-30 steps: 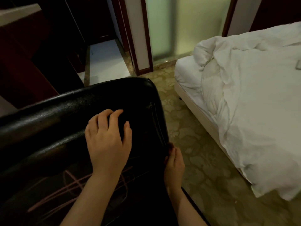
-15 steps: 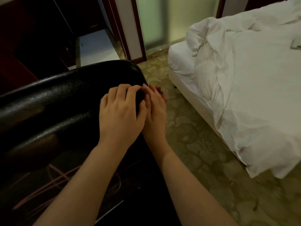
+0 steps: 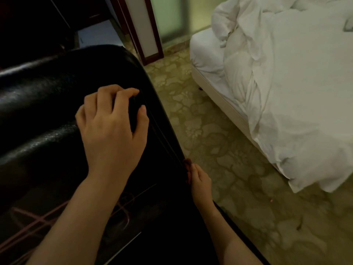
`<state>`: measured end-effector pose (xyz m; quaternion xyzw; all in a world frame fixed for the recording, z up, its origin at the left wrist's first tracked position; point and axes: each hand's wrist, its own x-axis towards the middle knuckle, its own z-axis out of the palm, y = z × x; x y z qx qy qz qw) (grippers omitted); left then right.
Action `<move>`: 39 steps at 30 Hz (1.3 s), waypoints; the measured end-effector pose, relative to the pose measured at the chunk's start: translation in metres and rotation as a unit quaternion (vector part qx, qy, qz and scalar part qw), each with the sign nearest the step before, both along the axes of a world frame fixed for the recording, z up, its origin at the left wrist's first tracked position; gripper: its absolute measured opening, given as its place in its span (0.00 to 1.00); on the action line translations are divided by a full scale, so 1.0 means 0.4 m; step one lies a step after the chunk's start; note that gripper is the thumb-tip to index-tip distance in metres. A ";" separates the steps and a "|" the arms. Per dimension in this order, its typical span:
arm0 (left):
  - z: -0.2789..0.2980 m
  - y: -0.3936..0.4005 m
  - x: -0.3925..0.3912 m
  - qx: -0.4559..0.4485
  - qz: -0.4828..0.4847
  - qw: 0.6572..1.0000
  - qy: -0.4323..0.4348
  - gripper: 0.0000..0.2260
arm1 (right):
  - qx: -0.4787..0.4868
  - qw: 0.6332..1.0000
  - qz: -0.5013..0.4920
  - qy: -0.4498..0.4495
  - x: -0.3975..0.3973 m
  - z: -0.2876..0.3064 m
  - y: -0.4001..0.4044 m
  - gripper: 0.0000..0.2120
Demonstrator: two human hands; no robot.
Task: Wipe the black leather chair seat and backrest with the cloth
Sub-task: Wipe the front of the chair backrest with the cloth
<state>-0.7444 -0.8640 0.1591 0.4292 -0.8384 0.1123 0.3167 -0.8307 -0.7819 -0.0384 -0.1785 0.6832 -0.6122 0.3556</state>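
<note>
The black leather chair [image 3: 47, 115] fills the left half of the view, with its backrest top running toward the upper middle. My left hand [image 3: 112, 129] lies on the backrest near its right edge. Its fingers and thumb are curled and pinch the piped seam there. Lower down, my right hand [image 3: 200, 182] is at the chair's right side edge. It grips a small reddish-brown cloth [image 3: 188, 163] and holds it against the leather. Only a scrap of the cloth shows above the fingers.
A bed with a rumpled white duvet [image 3: 286, 83] stands at the right. Patterned floor [image 3: 219, 150] forms a strip between it and the chair. A wood-framed door panel [image 3: 143, 29] stands beyond the chair. Dark furniture [image 3: 28, 20] fills the upper left.
My right hand has slid from the top of the backrest beside the left hand down along the chair's right side edge toward me. The left hand has stayed on the backrest.
</note>
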 end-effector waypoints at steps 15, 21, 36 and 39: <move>0.017 -0.004 -0.020 -0.012 -0.058 0.992 -0.111 0.14 | -0.106 0.994 -0.032 -0.021 0.005 0.141 -0.030 0.13; 0.024 -0.006 -0.073 0.010 -0.074 0.993 -0.096 0.15 | -0.167 0.986 0.000 -0.011 0.013 0.198 -0.059 0.10; 0.085 -0.023 0.005 0.094 -0.114 0.985 0.086 0.14 | -0.262 0.950 -0.019 0.168 0.090 0.345 -0.079 0.15; 0.094 -0.024 0.089 0.095 -0.081 0.985 0.121 0.14 | -0.239 0.881 -0.042 0.405 0.160 0.384 -0.153 0.17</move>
